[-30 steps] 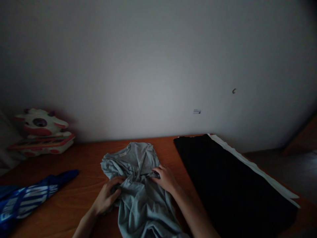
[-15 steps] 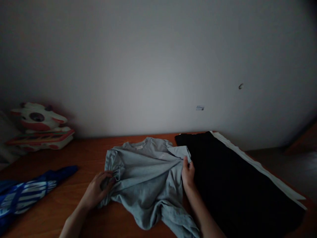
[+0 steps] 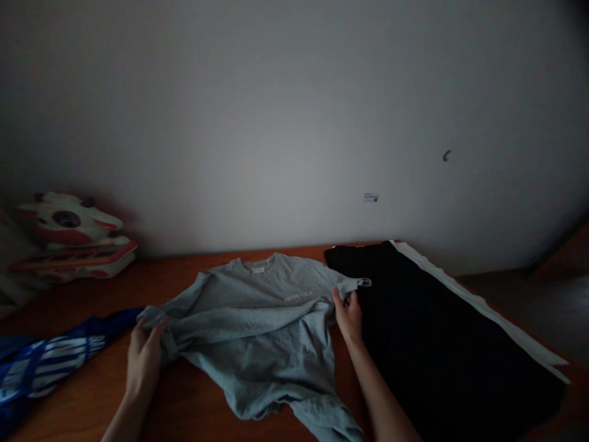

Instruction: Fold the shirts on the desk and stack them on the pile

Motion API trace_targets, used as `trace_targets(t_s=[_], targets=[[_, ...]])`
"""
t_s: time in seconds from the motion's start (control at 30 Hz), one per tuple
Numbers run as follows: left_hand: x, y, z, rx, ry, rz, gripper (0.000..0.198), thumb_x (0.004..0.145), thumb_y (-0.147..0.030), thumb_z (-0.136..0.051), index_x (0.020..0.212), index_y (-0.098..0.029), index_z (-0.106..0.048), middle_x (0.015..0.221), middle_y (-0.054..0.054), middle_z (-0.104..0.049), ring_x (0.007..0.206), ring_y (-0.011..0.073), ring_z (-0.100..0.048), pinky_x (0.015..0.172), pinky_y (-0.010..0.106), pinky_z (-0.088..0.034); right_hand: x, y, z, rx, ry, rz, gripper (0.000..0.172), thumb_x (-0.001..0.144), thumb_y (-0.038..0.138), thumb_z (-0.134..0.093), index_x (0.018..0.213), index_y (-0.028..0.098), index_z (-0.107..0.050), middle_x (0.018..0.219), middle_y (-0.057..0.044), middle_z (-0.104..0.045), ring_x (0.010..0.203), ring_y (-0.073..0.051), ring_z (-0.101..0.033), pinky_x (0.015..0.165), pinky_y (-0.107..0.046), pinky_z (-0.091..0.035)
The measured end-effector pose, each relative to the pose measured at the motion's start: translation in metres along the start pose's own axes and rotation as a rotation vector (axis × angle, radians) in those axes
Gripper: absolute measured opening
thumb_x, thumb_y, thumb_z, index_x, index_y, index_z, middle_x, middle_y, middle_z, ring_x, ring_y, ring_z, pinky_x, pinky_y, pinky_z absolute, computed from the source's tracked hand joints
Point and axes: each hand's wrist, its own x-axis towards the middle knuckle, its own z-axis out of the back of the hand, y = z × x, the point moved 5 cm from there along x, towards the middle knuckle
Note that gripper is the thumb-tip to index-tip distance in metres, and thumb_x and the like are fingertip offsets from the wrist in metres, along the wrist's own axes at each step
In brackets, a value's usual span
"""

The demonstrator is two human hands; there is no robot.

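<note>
A grey T-shirt (image 3: 267, 325) with small white lettering on the chest lies wrinkled on the wooden table, its collar toward the wall. My left hand (image 3: 145, 353) grips the sleeve on the left, fingers closed on the cloth and holding it out to the side. On the other side, my right hand (image 3: 347, 313) pinches the shirt near the right sleeve, whose cuff sticks out past the fingers. The lower part of the shirt is bunched in folds toward me.
Black garments (image 3: 437, 331) with a white edge (image 3: 483, 313) lie flat on the right. A blue garment with white lettering (image 3: 59, 362) is at the left. Behind it stands a cow-shaped toy keyboard (image 3: 78, 239). The wall (image 3: 285, 135) rises along the table's (image 3: 184, 417) back edge.
My left hand has moved left, drawing the left sleeve outward. The shirt's chest is spread wider and its lettering shows more plainly. My right hand stays nearly in place; the right sleeve now points outward.
</note>
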Motion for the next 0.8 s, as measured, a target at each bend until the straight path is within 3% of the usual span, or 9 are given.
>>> trace_targets(t_s=[0.07,0.13,0.2,0.3,0.43,0.53,0.6,0.7,0.8], targets=[[-0.004,0.002,-0.015,-0.049,0.165,-0.04,0.076,0.087,-0.059,-0.049,0.148,-0.014,-0.039,0.143,0.02,-0.059,0.129,0.0385,-0.058,0.101,0.053,-0.053,-0.009,0.008,-0.01,-0.129,0.166,0.114,0.072,0.077,0.065,-0.066,0.127,0.013,-0.063,0.128,-0.02,-0.067,0.124,-0.035,-0.061,0.106,-0.049,-0.046],[-0.012,-0.001,-0.029,-0.105,0.356,-0.199,0.083,0.082,-0.057,-0.053,0.154,-0.02,-0.033,0.154,0.017,-0.049,0.141,0.0382,-0.047,0.113,0.054,-0.043,-0.019,0.015,-0.018,-0.262,0.327,0.254,0.072,0.082,0.061,-0.064,0.136,0.013,-0.057,0.137,-0.02,-0.062,0.129,-0.034,-0.056,0.11,-0.05,-0.042],[-0.018,-0.005,-0.036,-0.133,0.457,-0.357,0.084,0.08,-0.053,-0.054,0.155,-0.022,-0.031,0.158,0.014,-0.044,0.145,0.0367,-0.042,0.117,0.053,-0.037,-0.025,0.02,-0.02,-0.338,0.397,0.357,0.071,0.086,0.059,-0.063,0.141,0.016,-0.053,0.139,-0.018,-0.059,0.131,-0.033,-0.055,0.11,-0.05,-0.043],[-0.019,-0.011,-0.036,-0.085,0.438,-0.412,0.08,0.079,-0.042,-0.055,0.152,-0.022,-0.031,0.155,0.014,-0.048,0.143,0.0333,-0.045,0.119,0.05,-0.036,-0.028,0.028,-0.015,-0.376,0.29,0.457,0.069,0.086,0.06,-0.063,0.138,0.016,-0.052,0.135,-0.019,-0.059,0.127,-0.033,-0.054,0.106,-0.052,-0.044],[-0.011,-0.028,-0.022,0.065,0.183,-0.375,0.055,0.079,-0.037,-0.05,0.131,-0.019,-0.051,0.134,0.017,-0.061,0.13,0.0347,-0.056,0.113,0.054,-0.042,-0.029,0.041,-0.003,-0.401,0.081,0.489,0.049,0.089,0.061,-0.059,0.11,0.017,-0.062,0.108,-0.015,-0.065,0.105,-0.031,-0.06,0.093,-0.049,-0.048],[-0.01,-0.031,-0.009,0.199,-0.019,-0.196,0.037,0.08,-0.053,-0.05,0.096,-0.02,-0.058,0.1,0.017,-0.068,0.103,0.0373,-0.065,0.092,0.054,-0.054,-0.035,0.048,-0.002,-0.39,0.208,0.451,0.041,0.095,0.058,-0.05,0.078,0.022,-0.06,0.077,-0.006,-0.064,0.075,-0.022,-0.061,0.075,-0.036,-0.049],[-0.016,-0.03,-0.005,0.209,-0.055,-0.108,0.037,0.078,-0.062,-0.054,0.08,-0.025,-0.052,0.079,0.007,-0.063,0.078,0.0289,-0.066,0.072,0.042,-0.057,-0.042,0.052,-0.002,-0.391,0.372,0.399,0.046,0.098,0.056,-0.045,0.066,0.024,-0.055,0.064,-0.002,-0.06,0.062,-0.018,-0.058,0.064,-0.03,-0.045],[-0.034,-0.046,-0.01,0.13,0.064,-0.28,0.038,0.082,-0.06,-0.055,0.068,-0.026,-0.048,0.063,-0.002,-0.055,0.057,0.0162,-0.057,0.058,0.027,-0.05,-0.056,0.063,0.0,-0.418,0.565,0.375,0.047,0.099,0.052,-0.046,0.061,0.025,-0.055,0.058,0.0,-0.06,0.056,-0.017,-0.058,0.058,-0.029,-0.042],[-0.061,-0.075,-0.027,0.101,0.383,-0.595,0.039,0.09,-0.052,-0.05,0.063,-0.024,-0.054,0.061,0.0,-0.058,0.057,0.0144,-0.058,0.059,0.025,-0.048,-0.071,0.078,0.003,-0.386,0.694,0.452,0.035,0.093,0.048,-0.057,0.068,0.024,-0.06,0.064,0.0,-0.061,0.063,-0.018,-0.06,0.063,-0.03,-0.047]])
